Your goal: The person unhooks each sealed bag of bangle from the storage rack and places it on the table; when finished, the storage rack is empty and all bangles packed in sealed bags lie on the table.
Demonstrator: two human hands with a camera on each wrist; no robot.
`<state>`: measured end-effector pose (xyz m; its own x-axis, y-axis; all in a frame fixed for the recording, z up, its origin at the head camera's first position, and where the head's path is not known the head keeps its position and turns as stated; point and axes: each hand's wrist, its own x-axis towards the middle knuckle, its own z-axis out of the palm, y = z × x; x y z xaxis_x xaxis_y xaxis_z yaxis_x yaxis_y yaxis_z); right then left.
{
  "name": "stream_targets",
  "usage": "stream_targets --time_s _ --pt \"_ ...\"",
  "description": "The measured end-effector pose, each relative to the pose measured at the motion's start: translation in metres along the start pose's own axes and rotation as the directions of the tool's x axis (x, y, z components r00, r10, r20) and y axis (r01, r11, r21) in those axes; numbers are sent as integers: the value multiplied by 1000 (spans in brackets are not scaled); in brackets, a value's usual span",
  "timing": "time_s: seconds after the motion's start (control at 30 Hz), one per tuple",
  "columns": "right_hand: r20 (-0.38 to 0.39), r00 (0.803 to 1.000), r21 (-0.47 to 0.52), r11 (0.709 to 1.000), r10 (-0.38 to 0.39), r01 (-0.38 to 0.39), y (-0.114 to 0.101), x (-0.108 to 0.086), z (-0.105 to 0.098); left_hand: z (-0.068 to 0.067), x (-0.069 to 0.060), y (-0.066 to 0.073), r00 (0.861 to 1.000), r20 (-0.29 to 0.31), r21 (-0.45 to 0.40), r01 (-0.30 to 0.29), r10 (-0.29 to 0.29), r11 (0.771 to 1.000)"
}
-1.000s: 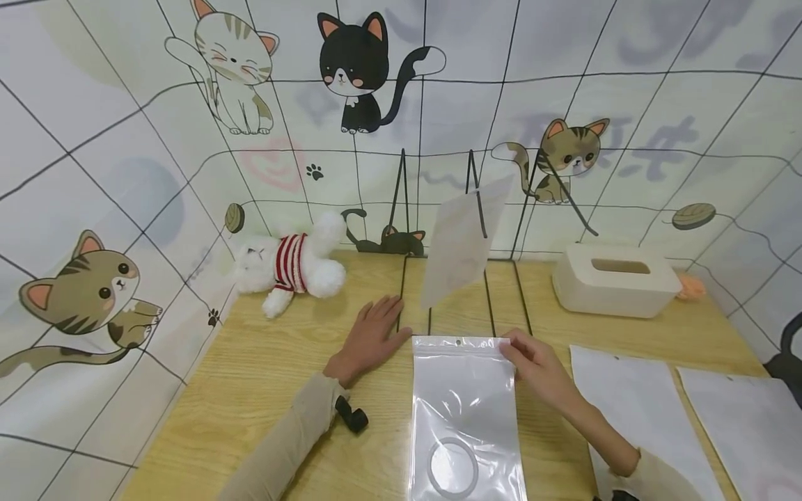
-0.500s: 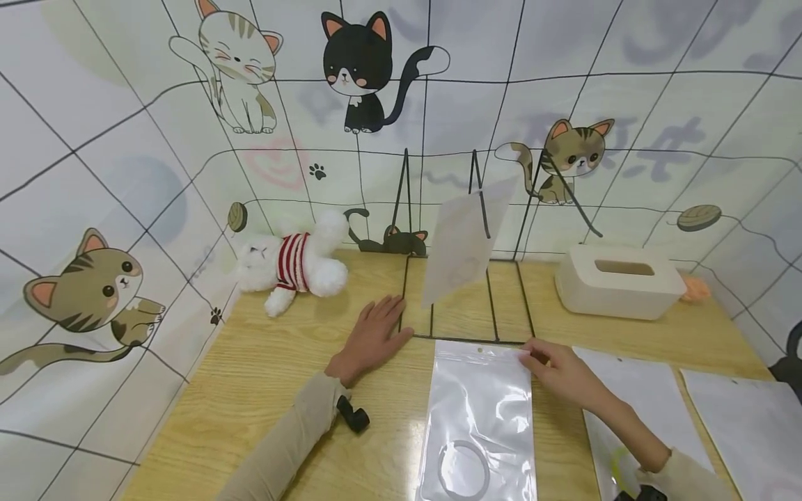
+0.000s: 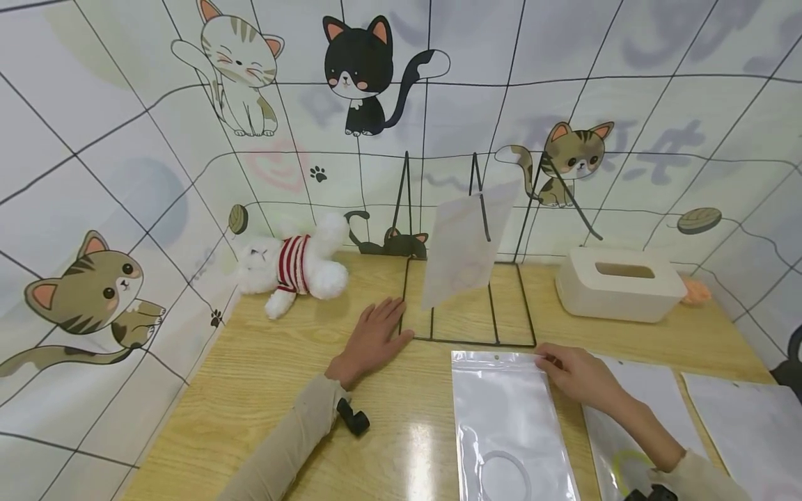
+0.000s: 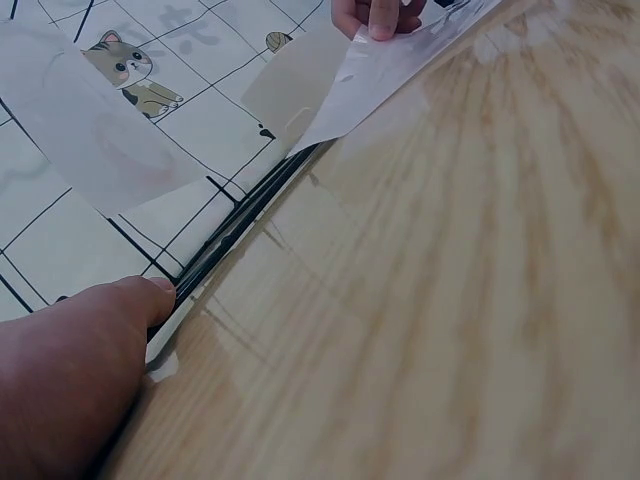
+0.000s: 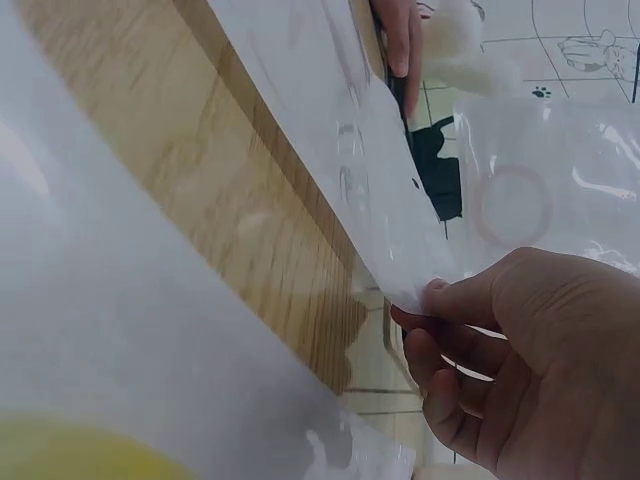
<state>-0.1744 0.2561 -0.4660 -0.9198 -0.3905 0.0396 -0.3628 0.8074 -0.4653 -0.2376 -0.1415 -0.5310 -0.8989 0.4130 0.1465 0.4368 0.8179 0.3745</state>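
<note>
While my left hand (image 3: 372, 341) rests with its fingers straight, touching the side of a black wire rack (image 3: 465, 342), my right hand (image 3: 579, 379) pinches the top right corner of a shiny white plastic bag (image 3: 495, 410) that shows a pale ring. The bag is just in front of the rack, over the yellow wooden table (image 3: 401, 445). Another thin white bag (image 3: 464, 264) hangs on the rack. I think this step is holding the bag by its corner, and the next move calls for a tight pinch, with the little top hole kept clear.
</note>
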Motion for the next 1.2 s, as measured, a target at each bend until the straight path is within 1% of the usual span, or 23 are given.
stream_targets --time_s 0.1,0.3,0.47,0.57,0.7,0.8,0.9,1.07,1.2 --pt "-11 1000 -31 1000 0 0 5 -1 0 0 -1 0 1000 -7 -10 -6 6 1000" --pt "-42 999 -105 994 -17 13 16 -1 -1 0 0 0 1000 -20 0 -19 19 1000" --pt "-78 997 -159 987 -16 4 23 -2 -4 -1 0 1 1000 -9 14 -13 13 1000" --pt "-76 997 -169 986 -19 5 25 -3 -6 -2 0 2 1000 -5 24 -7 7 1000" --pt "-68 997 -187 982 -31 18 27 -5 -9 -2 0 1 1000 -8 15 -8 8 1000" --pt "-68 996 -222 974 -63 47 30 -7 -12 -1 0 2 1000 -15 3 -10 10 1000" --pt "-69 991 -256 962 -115 94 32 -8 -13 -1 0 2 1000 -20 5 -10 10 1000" --pt "-98 971 -314 933 -219 179 36 -9 -13 -1 0 1 1000 -23 5 -13 13 1000" --pt "-101 958 -322 920 -269 224 38 -9 -13 -1 0 1 1000 -11 7 -4 5 1000"
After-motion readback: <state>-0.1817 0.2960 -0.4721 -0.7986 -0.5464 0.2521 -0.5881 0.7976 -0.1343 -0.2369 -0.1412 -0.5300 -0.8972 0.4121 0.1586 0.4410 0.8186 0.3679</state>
